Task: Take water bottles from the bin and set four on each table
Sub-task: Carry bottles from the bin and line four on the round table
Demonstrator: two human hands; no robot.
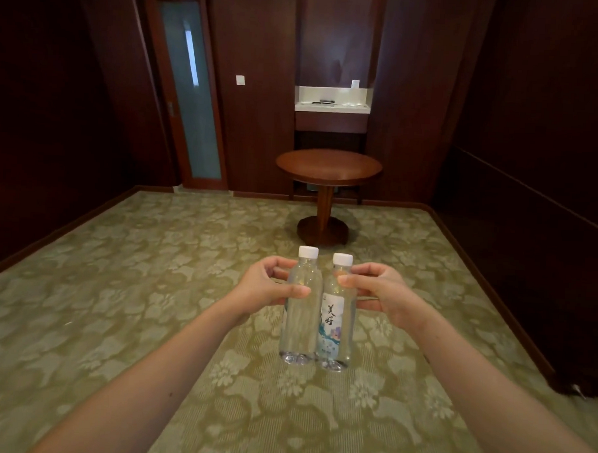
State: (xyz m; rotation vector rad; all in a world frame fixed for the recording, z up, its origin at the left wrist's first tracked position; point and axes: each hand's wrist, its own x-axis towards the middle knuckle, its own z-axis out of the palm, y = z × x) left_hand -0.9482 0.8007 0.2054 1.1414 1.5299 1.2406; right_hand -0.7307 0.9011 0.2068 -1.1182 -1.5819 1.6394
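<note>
I hold two clear water bottles with white caps upright, side by side and touching, in front of me above the carpet. My left hand (266,286) grips the left bottle (300,315) near its shoulder. My right hand (378,291) grips the right bottle (336,325), whose white label with printed characters faces me. A round wooden pedestal table (328,166) stands ahead against the far wall with nothing on its top. The bin is not in view.
Patterned green carpet (150,305) covers the floor between me and the table. Dark wood panelling lines the walls. A frosted glass door (190,95) is at the back left. A white niche shelf (332,102) with small items sits above the table.
</note>
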